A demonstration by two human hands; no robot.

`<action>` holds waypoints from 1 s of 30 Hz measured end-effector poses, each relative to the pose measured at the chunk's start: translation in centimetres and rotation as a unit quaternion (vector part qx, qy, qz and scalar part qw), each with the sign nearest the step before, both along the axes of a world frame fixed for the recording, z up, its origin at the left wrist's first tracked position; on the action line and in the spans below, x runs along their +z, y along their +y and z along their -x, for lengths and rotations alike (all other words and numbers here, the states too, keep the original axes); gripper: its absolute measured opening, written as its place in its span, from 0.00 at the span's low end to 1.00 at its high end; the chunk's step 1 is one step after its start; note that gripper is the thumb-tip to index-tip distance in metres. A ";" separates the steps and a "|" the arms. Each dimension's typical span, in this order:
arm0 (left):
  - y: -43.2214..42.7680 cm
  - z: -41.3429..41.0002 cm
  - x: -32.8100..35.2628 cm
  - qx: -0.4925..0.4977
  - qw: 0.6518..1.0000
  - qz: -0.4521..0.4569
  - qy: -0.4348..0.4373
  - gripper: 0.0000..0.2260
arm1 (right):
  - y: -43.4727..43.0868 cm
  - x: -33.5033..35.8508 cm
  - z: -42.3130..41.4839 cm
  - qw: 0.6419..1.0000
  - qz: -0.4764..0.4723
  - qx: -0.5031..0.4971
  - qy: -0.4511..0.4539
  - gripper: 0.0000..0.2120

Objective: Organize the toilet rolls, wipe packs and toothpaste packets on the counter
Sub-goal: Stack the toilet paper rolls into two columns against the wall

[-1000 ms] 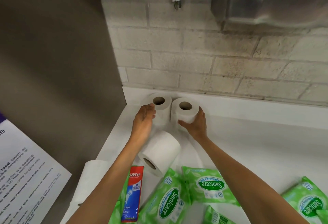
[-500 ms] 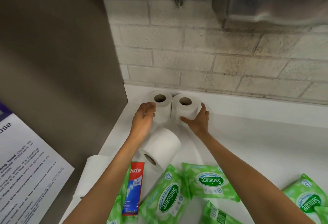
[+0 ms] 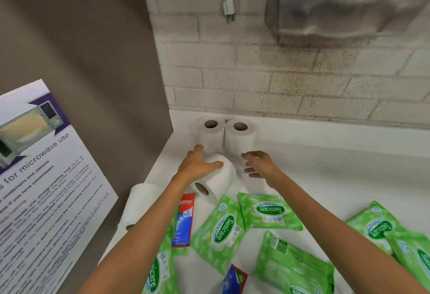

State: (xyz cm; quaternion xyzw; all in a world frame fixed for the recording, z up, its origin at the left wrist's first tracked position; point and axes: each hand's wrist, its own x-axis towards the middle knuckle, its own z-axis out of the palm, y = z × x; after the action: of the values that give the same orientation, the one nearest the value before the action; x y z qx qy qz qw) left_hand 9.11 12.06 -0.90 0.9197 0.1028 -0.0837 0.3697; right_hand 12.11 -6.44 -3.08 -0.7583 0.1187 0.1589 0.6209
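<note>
Counter [image 3: 330, 168]: white, smooth, matt, w/ a low upstand at the back against a rough painted-brick wall [image 3: 279, 72]. Two toilet rolls stood upright in the back L corner, touching each other, soft white paper w/ brown card cores facing up: back-left roll [image 3: 210, 140] and back-right roll [image 3: 239, 142]. A third roll [image 3: 221, 183] lay on its side just in front of them, one core end turned toward the near L. A fourth roll [image 3: 142, 203] lay at the counter's L edge, partly hidden by the forearm. L hand [image 3: 197, 165] rested on the third roll, fingers [image 3: 215, 165] laid fairly straight across its curved top, thumb spread toward the back-left roll, not curled round anything. R hand [image 3: 260, 164] hung just R of the third roll and in front of the back-right roll, fingers loose & parted, grasping nothing; contact w/ either roll could not be told. Nearer the front: a flat red-and-blue card toothpaste pkt [image 3: 185, 221] beside the L forearm. Glossy green plastic wipe packs lay loose, pillow-shaped, some overlapping: near pack [image 3: 221, 231] just beside the third roll, mid pack [image 3: 267, 212] partly over it, R pack [image 3: 377, 226] well apart. Printed microwave notice [image 3: 41, 177] on the grey side panel.
</note>
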 end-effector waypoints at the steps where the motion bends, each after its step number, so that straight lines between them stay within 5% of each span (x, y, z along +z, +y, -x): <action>1: -0.2 0.1 -0.3 -0.013 0.999 -0.026 0.014 0.38 | -0.1 0.3 0.3 1.000 -0.004 0.009 0.001 0.19; 12: -2.8 0.1 -2.4 -0.050 0.978 -0.190 0.069 0.46 | -0.3 1.0 1.4 1.000 -0.006 0.004 0.010 0.18; 19: -2.9 -0.1 -3.3 -0.034 0.976 -0.208 0.054 0.44 | -0.2 0.4 1.6 1.000 0.002 0.013 0.023 0.17; 30: 0.5 -2.5 -0.5 0.030 1.000 -0.007 -0.007 0.45 | -0.2 0.2 0.0 1.000 -0.011 -0.013 0.018 0.14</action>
State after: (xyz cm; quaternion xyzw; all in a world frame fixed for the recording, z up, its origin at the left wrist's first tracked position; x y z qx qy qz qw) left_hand 11.62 12.54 -1.37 0.9195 0.1280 -0.0656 0.3658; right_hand 12.12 -6.61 -2.85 -0.7466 0.1379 0.1660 0.6293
